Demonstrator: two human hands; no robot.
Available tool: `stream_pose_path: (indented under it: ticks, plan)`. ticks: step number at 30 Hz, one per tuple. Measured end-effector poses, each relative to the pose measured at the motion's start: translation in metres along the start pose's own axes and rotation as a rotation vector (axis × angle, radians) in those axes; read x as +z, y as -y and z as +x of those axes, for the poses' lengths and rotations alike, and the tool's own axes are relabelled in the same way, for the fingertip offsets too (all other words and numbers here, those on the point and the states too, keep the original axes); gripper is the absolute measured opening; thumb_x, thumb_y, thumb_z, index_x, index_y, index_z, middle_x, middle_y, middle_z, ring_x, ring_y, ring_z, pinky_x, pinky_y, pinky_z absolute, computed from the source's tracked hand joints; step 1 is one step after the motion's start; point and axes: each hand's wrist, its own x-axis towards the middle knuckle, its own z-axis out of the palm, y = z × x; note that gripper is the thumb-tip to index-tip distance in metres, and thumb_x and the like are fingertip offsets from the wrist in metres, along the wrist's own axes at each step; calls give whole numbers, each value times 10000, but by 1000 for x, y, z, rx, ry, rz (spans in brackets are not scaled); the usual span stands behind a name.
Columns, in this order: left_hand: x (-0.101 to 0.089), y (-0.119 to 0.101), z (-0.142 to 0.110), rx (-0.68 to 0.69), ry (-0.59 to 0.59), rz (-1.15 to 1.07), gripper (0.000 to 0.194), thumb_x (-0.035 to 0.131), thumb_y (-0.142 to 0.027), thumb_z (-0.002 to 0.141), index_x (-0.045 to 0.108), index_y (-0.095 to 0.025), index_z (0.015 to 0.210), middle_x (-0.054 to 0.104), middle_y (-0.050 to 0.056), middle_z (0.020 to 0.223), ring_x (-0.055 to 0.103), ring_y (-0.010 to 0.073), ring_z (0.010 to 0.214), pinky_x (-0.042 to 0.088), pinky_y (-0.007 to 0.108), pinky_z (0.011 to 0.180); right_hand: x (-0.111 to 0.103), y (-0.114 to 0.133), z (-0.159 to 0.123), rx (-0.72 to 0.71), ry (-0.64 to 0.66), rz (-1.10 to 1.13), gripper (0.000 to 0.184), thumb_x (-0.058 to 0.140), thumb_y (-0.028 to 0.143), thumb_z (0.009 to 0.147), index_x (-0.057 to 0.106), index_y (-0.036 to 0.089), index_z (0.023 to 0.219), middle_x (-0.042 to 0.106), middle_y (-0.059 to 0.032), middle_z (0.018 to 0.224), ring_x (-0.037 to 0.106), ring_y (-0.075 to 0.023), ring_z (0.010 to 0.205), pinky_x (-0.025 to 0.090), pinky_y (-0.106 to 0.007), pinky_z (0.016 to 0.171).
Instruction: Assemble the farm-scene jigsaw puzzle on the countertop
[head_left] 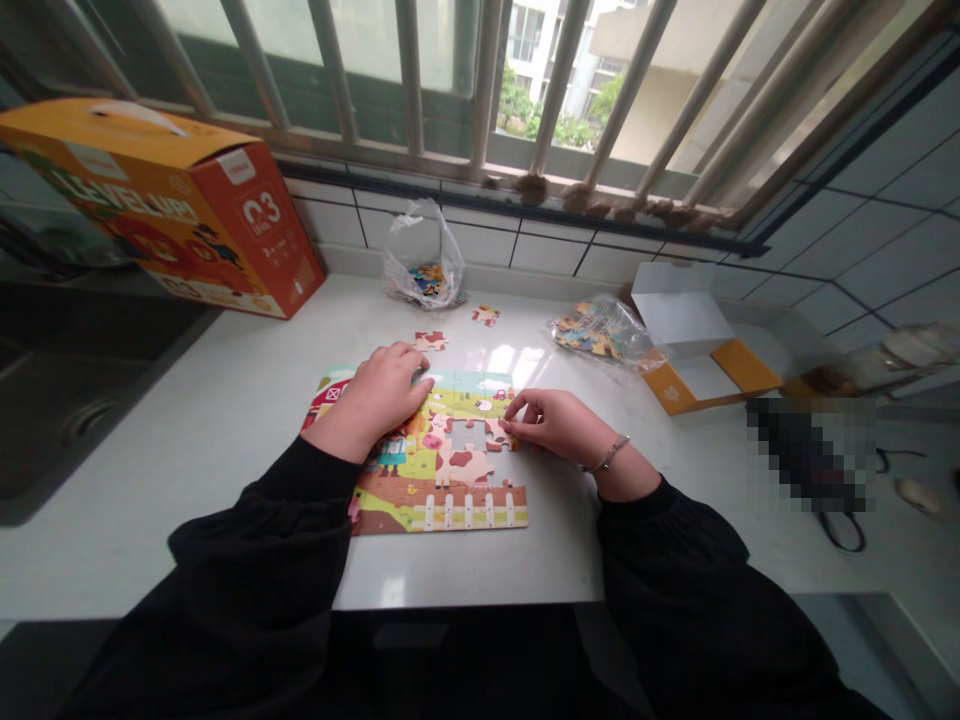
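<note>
A farm-scene jigsaw puzzle [465,510] lies on the counter, mostly joined, with a gap in the cow's body and another at the right edge. My right hand [551,422] pinches a puzzle piece [498,434] with cow markings at the right side of the puzzle, beside the gap. My left hand [386,392] rests flat over the puzzle's upper left, fingers stretched out and holding nothing. Just beyond it lies a loose brown-and-white piece [430,341], and a second loose piece [486,316] lies farther back.
A clear bag of pieces [425,270] stands by the tiled wall; another bag [592,335] lies at the right, against an opened orange-and-white box [705,375]. A large orange box [225,225] stands at the back left, beside a dark sink [90,370]. Window bars [409,80] run behind.
</note>
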Motion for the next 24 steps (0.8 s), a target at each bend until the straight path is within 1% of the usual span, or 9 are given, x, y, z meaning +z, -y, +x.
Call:
stream_pose_path:
  ticks: [3,11,16,19,24]
  plan:
    - [0,0,0,4,-3,1,327,577,-406,1006,720,-195,1210,688,157,1315,627,349,1267,496,503,1169,0,1,-1,-41,15,-8,156,772,396,977,764,240,969,769,26,685,634,-122,543,432,-234,532]
    - [-2,-3,-1,-1,-9,-14,309,578,-396,1003,723,-206,1200,686,153,1310,623,346,1265,490,503,1170,0,1,-2,-32,-5,-70,154,755,392,971,765,243,932,798,6,745,658,-140,598,444,-255,585]
    - [-3,-4,-1,0,-11,-21,322,576,-390,999,729,-187,1196,694,162,1299,630,357,1255,500,524,1159,1,1,-2,-96,-55,-116,176,765,389,964,780,253,1077,783,25,750,638,-135,625,430,-256,630]
    - [-4,-5,-1,1,-8,-10,328,574,-393,1004,731,-180,1197,693,161,1295,635,350,1244,499,509,1162,1,-2,-1,-103,-56,-142,137,758,345,956,822,269,1050,768,28,745,623,-135,636,417,-261,635]
    - [-2,-5,0,-15,-24,13,303,569,-385,1003,735,-192,1168,696,155,1267,633,352,1211,511,518,1133,1,-2,-1,-132,-57,-200,124,757,309,956,852,280,1032,782,17,776,655,-147,670,420,-274,665]
